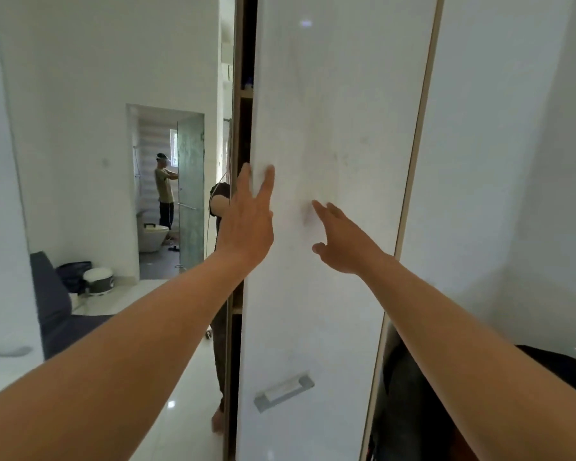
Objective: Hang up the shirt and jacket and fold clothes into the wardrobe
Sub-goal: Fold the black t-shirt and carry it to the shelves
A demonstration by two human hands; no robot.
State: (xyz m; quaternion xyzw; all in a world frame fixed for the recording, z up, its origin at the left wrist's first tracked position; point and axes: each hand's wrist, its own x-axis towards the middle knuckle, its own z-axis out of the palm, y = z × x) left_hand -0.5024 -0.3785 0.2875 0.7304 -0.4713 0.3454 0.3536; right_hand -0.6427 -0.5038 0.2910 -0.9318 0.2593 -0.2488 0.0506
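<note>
**Spotter:** Both your arms are up at the white wardrobe door (pixel 330 111), dead centre. Your left hand (pixel 246 224) is at the door's left edge, fingers straight and spread, gripping nothing.

**Caller:** Your right hand (pixel 345 242) is just beside it toward 3 o'clock, fingers straight, tips at the panel's face. The metal handle (pixel 283 390) sits at 6 o'clock, well below both hands.

**Spotter:** Dark fabric (pixel 409 394) shows behind the door's right edge at 5 o'clock. At 9 o'clock, a person (pixel 164 191) stands in the far doorway.

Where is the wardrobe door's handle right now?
In the head view, the metal handle sits low on the white door, near its left edge, below the left hand.
</note>
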